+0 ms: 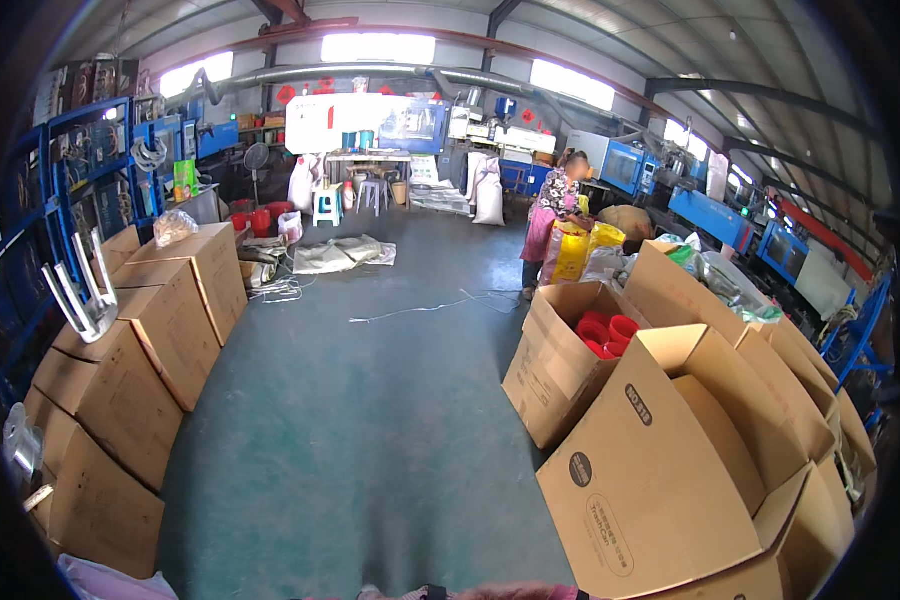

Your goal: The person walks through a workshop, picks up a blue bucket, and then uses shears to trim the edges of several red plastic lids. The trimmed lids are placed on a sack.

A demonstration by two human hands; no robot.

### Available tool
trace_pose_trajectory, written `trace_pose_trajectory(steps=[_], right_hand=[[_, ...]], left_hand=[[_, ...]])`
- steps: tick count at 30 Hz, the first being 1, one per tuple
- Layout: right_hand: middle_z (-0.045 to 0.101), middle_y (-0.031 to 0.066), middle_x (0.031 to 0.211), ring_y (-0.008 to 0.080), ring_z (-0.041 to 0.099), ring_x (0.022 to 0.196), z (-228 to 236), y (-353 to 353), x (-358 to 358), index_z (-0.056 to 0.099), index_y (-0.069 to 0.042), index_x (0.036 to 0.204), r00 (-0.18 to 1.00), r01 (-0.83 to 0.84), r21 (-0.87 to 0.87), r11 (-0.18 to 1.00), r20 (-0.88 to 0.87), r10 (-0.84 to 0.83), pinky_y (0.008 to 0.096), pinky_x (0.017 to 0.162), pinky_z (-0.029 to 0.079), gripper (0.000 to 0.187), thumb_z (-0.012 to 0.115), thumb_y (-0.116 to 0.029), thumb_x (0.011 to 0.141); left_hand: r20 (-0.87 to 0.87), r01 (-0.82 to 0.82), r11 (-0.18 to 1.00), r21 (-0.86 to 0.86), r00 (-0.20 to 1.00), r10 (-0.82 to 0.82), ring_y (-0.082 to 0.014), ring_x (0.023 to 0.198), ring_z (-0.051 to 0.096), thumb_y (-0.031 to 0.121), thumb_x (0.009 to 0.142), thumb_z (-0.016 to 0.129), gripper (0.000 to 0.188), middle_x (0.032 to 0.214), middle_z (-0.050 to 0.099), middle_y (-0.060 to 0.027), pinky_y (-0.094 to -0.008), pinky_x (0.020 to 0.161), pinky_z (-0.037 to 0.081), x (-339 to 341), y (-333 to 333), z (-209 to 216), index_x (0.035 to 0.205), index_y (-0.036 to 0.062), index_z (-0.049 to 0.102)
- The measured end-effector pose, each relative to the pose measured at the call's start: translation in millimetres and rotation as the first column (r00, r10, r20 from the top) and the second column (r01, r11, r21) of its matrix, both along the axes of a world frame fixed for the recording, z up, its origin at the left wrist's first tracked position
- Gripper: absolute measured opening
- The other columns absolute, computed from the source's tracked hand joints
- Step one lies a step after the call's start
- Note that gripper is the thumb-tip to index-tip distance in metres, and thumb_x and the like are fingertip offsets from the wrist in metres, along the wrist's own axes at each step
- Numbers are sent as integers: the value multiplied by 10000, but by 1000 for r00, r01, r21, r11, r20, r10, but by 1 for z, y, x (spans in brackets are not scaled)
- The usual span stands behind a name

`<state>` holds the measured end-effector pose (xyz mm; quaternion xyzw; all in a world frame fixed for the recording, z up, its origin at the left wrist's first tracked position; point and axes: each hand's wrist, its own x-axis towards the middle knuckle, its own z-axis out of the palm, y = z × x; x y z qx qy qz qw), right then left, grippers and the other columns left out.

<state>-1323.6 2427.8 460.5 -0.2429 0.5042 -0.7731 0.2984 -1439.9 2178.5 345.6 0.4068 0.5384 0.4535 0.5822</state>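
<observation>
Neither of my hands shows; only a strip of pinkish cloth or sleeve [515, 592] crosses the lower edge, too little to tell which. Closest on the right is a large open cardboard box [600, 500] with its flaps up. Just beyond it, a smaller open box [560, 370] holds several red plastic bins [623, 329]. Along the left runs a row of closed cardboard boxes [110, 400], with an upturned white stool [92, 315] on top.
A person [550, 215] in a pink apron stands beside yellow sacks [567, 250] farther off. White string [410, 311] lies across the green floor [370, 450]. Sheeting [342, 254] is spread at the back left. Blue machines [625, 168] line the right wall; blue racks [90, 160] stand left.
</observation>
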Motion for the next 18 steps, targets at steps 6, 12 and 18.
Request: trace_pose_trajectory(steps=[6,12,18], right_hand=[[634,74,1155,157,568,1072,-130,121,-155,587,-11,1208,882,399,597,696,-42,-469,305,961,439,350,626,-211,923],[701,119,880,305,665,848,-246,234,-155,681,-48,965,470,375,895,242,42,-882,399,733,514,290,616,-304,845],[662,74,789,161,599,601,-289,251,-129,668,-23,1041,40,391,901,189,189,-981,314,517,482,234,578,-135,857]], left_hand=[[65,-44,998,51,997,40,-143,983,559,130,910,590,202,991,665,-47,-328,890,447,-135,49,-34,1069,31,663],[88,-13,995,98,996,5,-139,966,560,123,908,584,188,962,667,-43,-325,867,454,-296,103,-29,1047,27,668],[53,83,995,50,995,-85,-143,963,549,126,931,547,194,1014,619,-22,-328,850,449,-429,179,-25,1084,27,612]])
